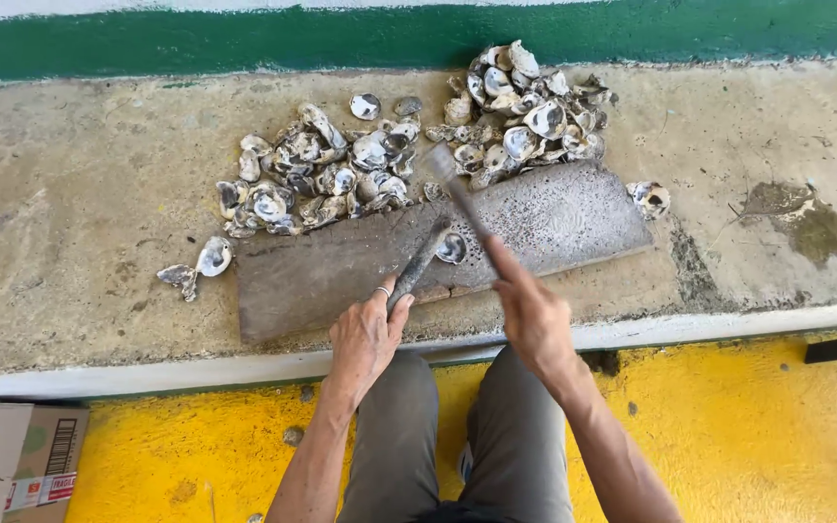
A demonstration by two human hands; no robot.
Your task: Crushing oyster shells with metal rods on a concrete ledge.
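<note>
Head view: left hand [365,334] grips a rod [420,263], tip pinning one shell [451,248] flat on the board [360,261]. Right hand [533,315] holds a hammer [457,189] raised above it. Shell heap [380,160] lies behind, within reach.

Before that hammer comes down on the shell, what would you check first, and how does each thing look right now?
1. Shell lies on the wooden board: ok.
2. Left hand holds the metal rod, its tip beside the shell: ok.
3. Right hand grips the hammer, raised above the board: ok.
4. Left fingers stay back from the shell: ok, they grip the rod's near end.
5. Board lies flat on the concrete ledge: seems ok, though its steadiness cannot be told.
6. Shell piles kept off the striking spot: ok, they lie behind the board.
</note>
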